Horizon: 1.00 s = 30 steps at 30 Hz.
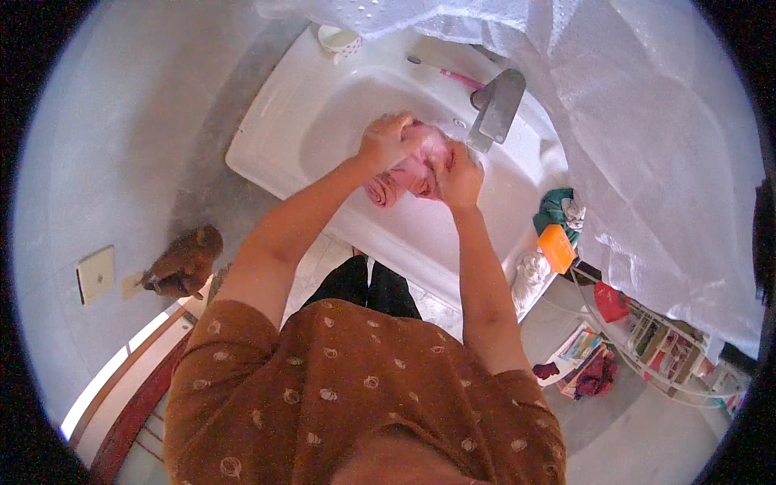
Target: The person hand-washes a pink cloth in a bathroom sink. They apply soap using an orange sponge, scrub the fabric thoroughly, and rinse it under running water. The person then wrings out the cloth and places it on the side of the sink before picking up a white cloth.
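A pink cloth (418,163) is bunched between my two hands over the basin of a white ceramic sink (267,133). My left hand (388,142) grips it on the left side, and a rolled fold hangs below that hand. On the other side my right hand (459,176) is closed around the cloth, just below the spout of a grey metal faucet (498,109). Both hands are slightly blurred. Whether water is running cannot be made out.
On the sink's back ledge stand a dotted cup (339,42) and a pink toothbrush (461,79). An orange box (556,248), a green cloth (551,209) and a white cloth (530,273) line the right rim. A white curtain (642,151) hangs at the right, above a wire rack (661,345).
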Tool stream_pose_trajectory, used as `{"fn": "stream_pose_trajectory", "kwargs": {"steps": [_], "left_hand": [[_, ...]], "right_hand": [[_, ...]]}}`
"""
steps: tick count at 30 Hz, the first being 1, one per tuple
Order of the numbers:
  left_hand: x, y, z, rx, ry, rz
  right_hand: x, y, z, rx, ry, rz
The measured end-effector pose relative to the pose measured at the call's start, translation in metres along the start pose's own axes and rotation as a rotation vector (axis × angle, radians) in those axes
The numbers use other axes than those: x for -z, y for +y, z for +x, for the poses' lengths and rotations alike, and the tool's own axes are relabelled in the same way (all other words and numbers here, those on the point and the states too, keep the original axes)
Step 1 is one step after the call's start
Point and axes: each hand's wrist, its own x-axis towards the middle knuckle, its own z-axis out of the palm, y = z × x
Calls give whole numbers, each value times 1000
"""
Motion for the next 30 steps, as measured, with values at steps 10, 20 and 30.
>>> {"fn": "stream_pose_trajectory", "kwargs": {"steps": [10,20,30], "left_hand": [[-11,0,-90,-28,-42,333],[-51,-23,-13,116,-298,212],[-85,-30,45,237,-340,373]], "right_hand": [[-26,-15,-74,21,42,-69],[-76,25,-23,-237,-158,-398],[-129,108,30,-110,-389,-525]]}}
